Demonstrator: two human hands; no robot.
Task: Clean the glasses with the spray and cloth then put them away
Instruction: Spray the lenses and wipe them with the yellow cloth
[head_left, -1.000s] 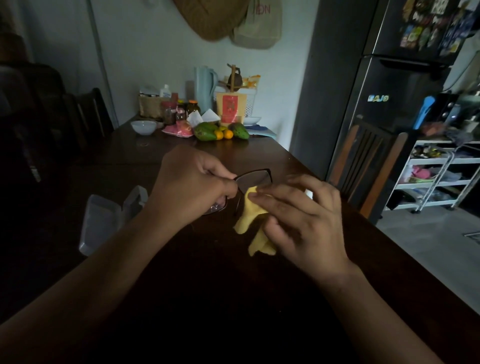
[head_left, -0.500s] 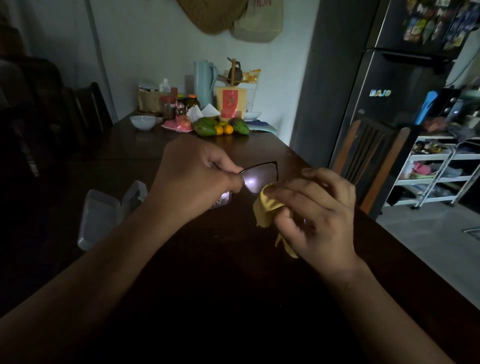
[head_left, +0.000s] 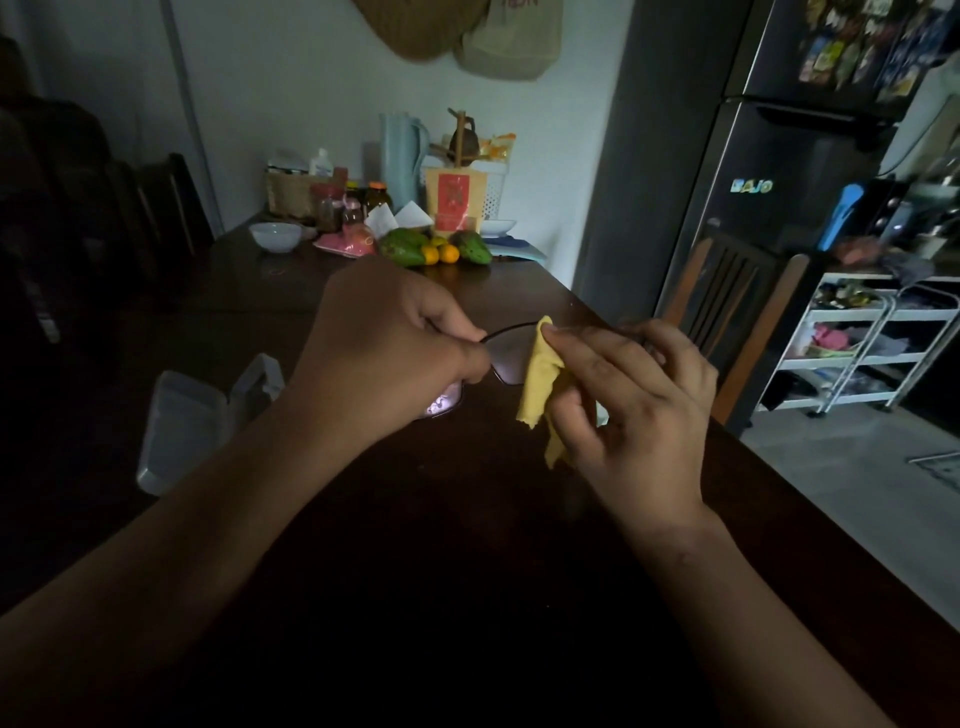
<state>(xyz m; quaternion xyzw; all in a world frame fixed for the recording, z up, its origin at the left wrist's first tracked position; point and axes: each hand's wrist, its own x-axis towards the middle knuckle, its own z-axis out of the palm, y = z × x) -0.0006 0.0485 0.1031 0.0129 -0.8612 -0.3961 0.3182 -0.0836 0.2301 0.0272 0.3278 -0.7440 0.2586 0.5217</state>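
My left hand (head_left: 384, 358) grips dark-framed glasses (head_left: 506, 358) at the bridge, above the dark wooden table (head_left: 467, 571). One lens shows between my hands and the other peeks out below my left hand. My right hand (head_left: 639, 405) pinches a yellow cloth (head_left: 540, 374) against the right lens, thumb and fingers on either side. An open clear plastic glasses case (head_left: 192, 415) lies on the table left of my left forearm. I see no spray bottle that I can tell apart.
At the table's far end stand a white bowl (head_left: 275, 236), jars, a pale blue jug (head_left: 402, 150) and green and orange fruit (head_left: 434, 249). A wooden chair (head_left: 727, 317) stands at the right edge, with a dark fridge (head_left: 779, 156) and white shelf cart (head_left: 872, 353) beyond.
The right hand has slid the yellow cloth up over the right lens, now covering much of it. The left hand keeps its grip on the glasses, tilted slightly.
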